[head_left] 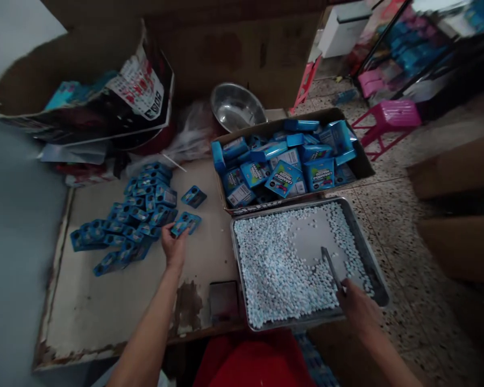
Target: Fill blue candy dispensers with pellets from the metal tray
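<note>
My left hand (174, 248) grips a small flat blue candy box (188, 222) just above the table, fingers closed around its near edge. Another blue box (194, 196) lies a little beyond it. To the left, several more blue boxes (133, 207) stand packed close in slanting rows. In my right hand (358, 307) is a narrow grey metal tool (331, 266), perhaps a scoop, its far end over the tray. Small white and pale blue candies (272, 274) cover much of the metal tray (381, 282), with a bare patch near the tool's tip.
Behind the tray, a cardboard box (365, 169) is full of blue printed packs. A steel bowl (239, 107) and crumpled clear plastic (196, 131) sit farther back. At back left stands a large cut-open carton (84, 123). A pink stool (399, 114) is on the speckled floor.
</note>
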`<state>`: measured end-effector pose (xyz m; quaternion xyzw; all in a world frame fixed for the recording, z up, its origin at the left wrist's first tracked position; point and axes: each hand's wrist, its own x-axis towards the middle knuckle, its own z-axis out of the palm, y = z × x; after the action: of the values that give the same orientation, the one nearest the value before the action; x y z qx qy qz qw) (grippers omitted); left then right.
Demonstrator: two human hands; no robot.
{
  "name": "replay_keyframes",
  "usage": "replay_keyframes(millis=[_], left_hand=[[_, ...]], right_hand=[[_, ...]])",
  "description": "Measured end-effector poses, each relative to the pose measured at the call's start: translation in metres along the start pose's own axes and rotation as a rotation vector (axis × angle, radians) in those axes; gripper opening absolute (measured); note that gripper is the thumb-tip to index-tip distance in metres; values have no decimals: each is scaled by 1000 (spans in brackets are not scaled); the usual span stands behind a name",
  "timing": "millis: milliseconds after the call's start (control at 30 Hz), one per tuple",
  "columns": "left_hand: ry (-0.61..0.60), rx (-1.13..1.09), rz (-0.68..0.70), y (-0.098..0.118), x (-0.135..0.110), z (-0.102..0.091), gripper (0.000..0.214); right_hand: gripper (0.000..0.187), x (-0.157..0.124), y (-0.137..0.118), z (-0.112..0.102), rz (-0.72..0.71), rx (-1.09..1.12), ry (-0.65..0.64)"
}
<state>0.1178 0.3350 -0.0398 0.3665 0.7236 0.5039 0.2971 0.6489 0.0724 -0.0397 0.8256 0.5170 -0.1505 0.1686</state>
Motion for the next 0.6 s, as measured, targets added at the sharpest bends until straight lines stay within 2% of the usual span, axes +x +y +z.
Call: replay_keyframes(millis=[67, 100, 167, 233, 267, 333, 400, 467, 500, 533, 600], left_hand=[[43, 9, 6, -5, 19, 3, 55], [68, 36, 43, -2, 20, 5, 57], [155, 176, 223, 17, 8, 13, 61], [172, 371, 505, 51, -13, 30, 54], [68, 430, 623, 70, -22, 44, 43], [-259, 509, 767, 107, -29, 86, 26], [-466, 603, 774, 131, -22, 137, 35], [-675, 764, 667, 142, -6, 181, 48], [-756, 824, 617, 142, 2, 198, 53], [-818, 870, 579, 141, 9, 210, 59], [-880, 879, 576, 139, 19, 219, 70]], right_hand=[[15, 0, -13, 7, -32, -36, -5], [15, 0, -21, 11, -49, -41, -1], [16, -1, -42, 20, -88, -38, 7], [21, -4, -65, 27, -140, -13, 13], [23, -4, -78, 29, -170, 20, 13], [28, -3, -106, 27, -209, 141, -5], [30, 6, -134, 20, -212, 362, -50], [30, 19, -157, 10, -189, 584, -90], [29, 27, -166, 5, -183, 672, -103], [27, 35, -173, 1, -188, 743, -114], [21, 48, -178, -3, -235, 856, -145]])
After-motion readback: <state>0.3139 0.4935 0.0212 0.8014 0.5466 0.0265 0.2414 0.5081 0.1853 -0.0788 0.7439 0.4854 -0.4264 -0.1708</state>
